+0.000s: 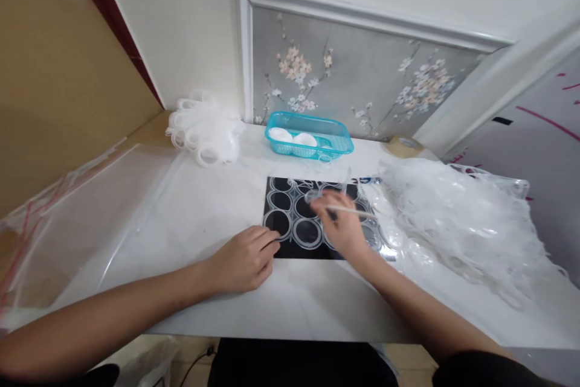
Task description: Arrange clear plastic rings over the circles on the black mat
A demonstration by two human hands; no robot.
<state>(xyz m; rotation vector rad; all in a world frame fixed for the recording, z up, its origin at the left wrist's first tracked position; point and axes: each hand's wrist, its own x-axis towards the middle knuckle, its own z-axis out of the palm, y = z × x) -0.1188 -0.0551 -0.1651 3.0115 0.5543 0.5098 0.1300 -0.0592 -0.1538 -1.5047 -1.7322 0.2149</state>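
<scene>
A black mat (287,249) lies on the table, with clear plastic rings (308,233) joined in rows over it. My left hand (249,257) rests at the mat's left front corner, fingers curled, one fingertip against the nearest ring; whatever is under the fingers is hidden. Above the mat's middle, my right hand (342,224) is closed around a thin white stick (357,212) that points to the right. A small clear round piece (312,196) shows at its fingertips, blurred, and I cannot tell whether it is held.
Behind the mat stands a blue plastic basket (338,127) holding white round items. A pile of white rings (206,130) sits back left. Clear plastic pieces (462,218) are heaped on the right, near a tape roll (403,145). Clear plastic bags (104,212) lie on the left.
</scene>
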